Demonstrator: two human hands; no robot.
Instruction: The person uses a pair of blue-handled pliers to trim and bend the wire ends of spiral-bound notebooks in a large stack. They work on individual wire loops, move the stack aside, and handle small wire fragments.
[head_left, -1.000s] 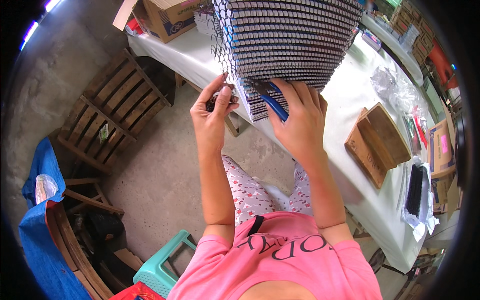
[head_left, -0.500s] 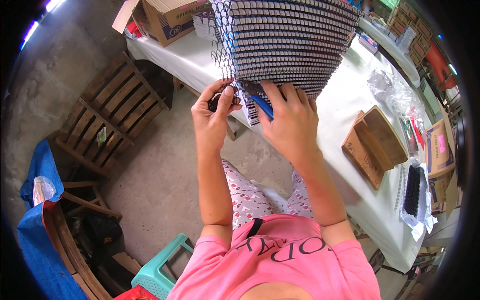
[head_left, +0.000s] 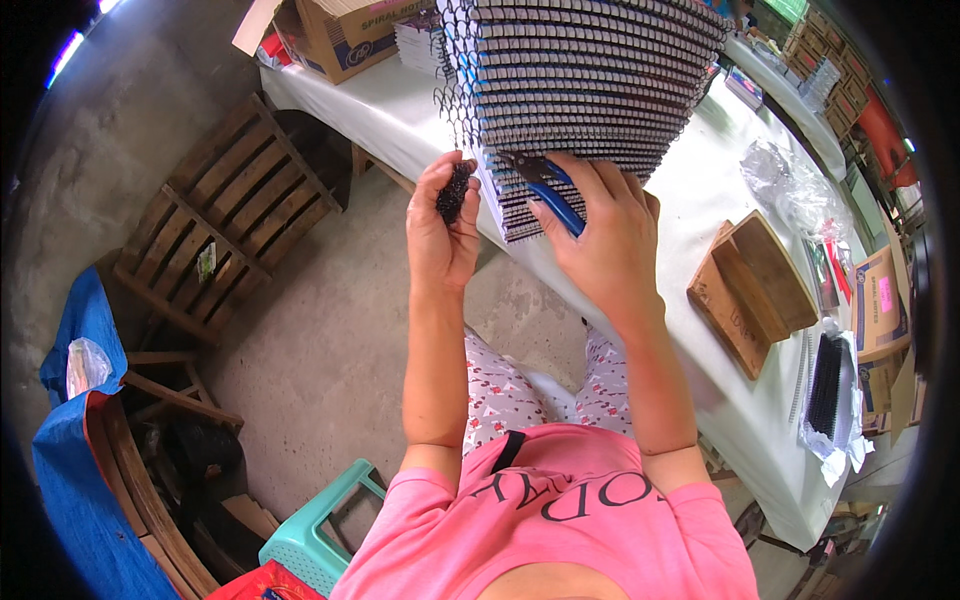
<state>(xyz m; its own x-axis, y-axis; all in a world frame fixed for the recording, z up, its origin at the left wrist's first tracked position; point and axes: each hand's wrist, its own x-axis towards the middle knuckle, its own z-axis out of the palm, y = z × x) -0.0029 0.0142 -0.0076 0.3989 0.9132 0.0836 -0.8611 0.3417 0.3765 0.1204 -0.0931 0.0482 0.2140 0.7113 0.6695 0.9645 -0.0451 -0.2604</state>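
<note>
A tall stack of spiral-bound notebooks [head_left: 590, 85] stands at the table's near-left edge, its dark coils facing me in rows and loose coil ends sticking out on the left. My right hand [head_left: 610, 225] is closed round blue-handled cutting pliers [head_left: 558, 200], whose dark jaws lie against the lower coils near the stack's corner. Just left of that corner, my left hand [head_left: 440, 235] has its fingers curled round a small dark bunch of coil clippings [head_left: 452, 195]. Whether its fingertips touch a coil end I cannot tell.
A wooden angled stand [head_left: 755, 295] rests on the white-covered table [head_left: 690, 230] at right, with clear plastic wrapping [head_left: 790, 185] and a box of black coils [head_left: 828, 385] beyond. A cardboard box [head_left: 340, 45] sits far left. A wooden pallet [head_left: 230, 220] and teal stool [head_left: 320, 530] are leftward.
My left hand has drawn slightly down and turned, so the dark clippings show more. My right hand and the pliers have shifted a little right, the jaws away from the stack's left corner.
</note>
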